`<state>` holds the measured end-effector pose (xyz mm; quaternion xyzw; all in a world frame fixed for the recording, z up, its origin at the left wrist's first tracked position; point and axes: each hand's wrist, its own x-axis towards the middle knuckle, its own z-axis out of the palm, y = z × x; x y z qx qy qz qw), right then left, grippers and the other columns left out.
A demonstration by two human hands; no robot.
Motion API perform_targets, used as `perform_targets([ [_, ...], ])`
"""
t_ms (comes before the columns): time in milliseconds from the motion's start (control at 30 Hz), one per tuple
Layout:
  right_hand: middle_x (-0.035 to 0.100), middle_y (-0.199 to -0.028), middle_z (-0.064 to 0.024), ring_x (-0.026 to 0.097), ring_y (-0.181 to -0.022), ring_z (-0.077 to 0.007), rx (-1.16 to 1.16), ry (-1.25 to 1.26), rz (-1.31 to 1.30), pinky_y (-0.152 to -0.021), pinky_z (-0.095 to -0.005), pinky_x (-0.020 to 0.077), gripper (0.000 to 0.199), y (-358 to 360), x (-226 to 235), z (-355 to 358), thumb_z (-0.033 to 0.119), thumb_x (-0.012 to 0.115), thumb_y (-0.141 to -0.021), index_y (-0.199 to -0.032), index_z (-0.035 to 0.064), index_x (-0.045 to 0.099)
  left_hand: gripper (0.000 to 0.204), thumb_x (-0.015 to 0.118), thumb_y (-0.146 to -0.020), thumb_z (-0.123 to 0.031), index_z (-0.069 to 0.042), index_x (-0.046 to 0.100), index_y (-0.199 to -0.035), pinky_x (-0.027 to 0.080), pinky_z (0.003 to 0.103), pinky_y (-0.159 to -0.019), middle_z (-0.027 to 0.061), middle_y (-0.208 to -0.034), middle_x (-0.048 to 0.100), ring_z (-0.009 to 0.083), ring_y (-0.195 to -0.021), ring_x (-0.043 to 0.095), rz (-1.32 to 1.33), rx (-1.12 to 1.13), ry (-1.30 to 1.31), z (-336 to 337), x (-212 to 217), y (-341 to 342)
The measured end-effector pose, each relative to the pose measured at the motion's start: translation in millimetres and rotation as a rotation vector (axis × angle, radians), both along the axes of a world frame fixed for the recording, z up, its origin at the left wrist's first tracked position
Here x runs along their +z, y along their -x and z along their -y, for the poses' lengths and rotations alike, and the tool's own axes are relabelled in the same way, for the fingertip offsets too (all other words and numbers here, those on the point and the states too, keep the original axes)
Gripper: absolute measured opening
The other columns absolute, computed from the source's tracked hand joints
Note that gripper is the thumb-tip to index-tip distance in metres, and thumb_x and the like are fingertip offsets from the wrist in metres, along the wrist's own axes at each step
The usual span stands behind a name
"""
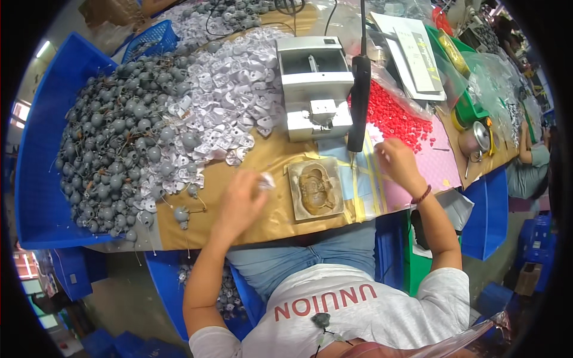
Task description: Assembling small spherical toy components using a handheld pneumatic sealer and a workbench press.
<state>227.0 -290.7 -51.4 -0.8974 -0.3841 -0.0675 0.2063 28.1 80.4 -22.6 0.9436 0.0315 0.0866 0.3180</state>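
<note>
My left hand (240, 201) is closed around a small white plastic piece (267, 181), just left of a square block with a shaped hollow (316, 188). My right hand (399, 162) has its fingers curled together beside a heap of small red parts (391, 113); anything between the fingertips is too small to make out. A black electric screwdriver (359, 98) hangs upright above the block, its bit pointing down. Behind the block stands a grey-white boxy machine, likely a screw feeder (316, 89).
Grey round parts with wires (113, 137) fill the left side, beside a heap of white plastic pieces (230, 89). A blue bin (39, 173) borders them. At right are papers (412, 56), a metal tin (473, 140) and a green tray (468, 110).
</note>
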Motion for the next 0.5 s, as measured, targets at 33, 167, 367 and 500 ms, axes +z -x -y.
perform_targets([
  [33, 0.064, -0.085, -0.0128, 0.064, -0.083, -0.0323, -0.047, 0.046, 0.101, -0.073, -0.0425, 0.0534, 0.007, -11.2, -3.7, 6.7, 0.005, 0.067, -0.084, -0.09, 0.0051, 0.069, 0.025, 0.075, -0.084, -0.011, -0.006, 0.067, -0.107, 0.05, 0.045, -0.09, 0.0129, -0.108, 0.064, 0.0341, -0.105, 0.061, 0.063, -0.099, 0.044, 20.8, 6.9, -0.6],
  [167, 0.064, -0.09, -0.0127, 0.062, -0.092, -0.0319, -0.079, 0.258, 0.237, -0.079, -0.0415, 0.0529, 0.007, -48.3, -16.5, 5.9, 0.004, 0.065, -0.082, -0.089, 0.0052, 0.066, 0.023, 0.074, -0.084, -0.01, -0.007, 0.069, -0.106, 0.051, 0.043, -0.09, 0.0113, -0.107, 0.063, 0.0327, -0.108, 0.059, 0.045, -0.26, 0.077, 72.7, 6.4, -16.0],
  [367, 0.063, -0.091, -0.0122, 0.062, -0.091, -0.0295, -0.036, 0.288, 0.245, -0.077, -0.0397, 0.0523, 0.012, -66.2, -37.7, 6.8, -0.001, 0.061, -0.082, -0.091, 0.0039, 0.066, 0.04, 0.076, -0.08, -0.012, -0.01, 0.067, -0.119, 0.05, 0.043, -0.096, 0.0127, -0.123, 0.058, 0.0336, -0.116, 0.054, 0.009, -0.084, -0.03, 88.4, -11.5, -28.1],
  [500, 0.06, -0.095, -0.01, 0.062, -0.088, -0.0233, -0.138, -0.146, -0.182, -0.072, -0.0342, 0.0515, 0.021, -65.9, -33.0, 15.1, -0.011, 0.061, -0.08, -0.096, 0.0022, 0.067, 0.053, 0.076, -0.085, -0.02, -0.013, 0.061, -0.135, 0.043, 0.05, -0.107, 0.0172, -0.135, 0.052, 0.0399, -0.126, 0.048, 0.226, -0.015, 0.178, 60.4, -13.0, 4.5],
])
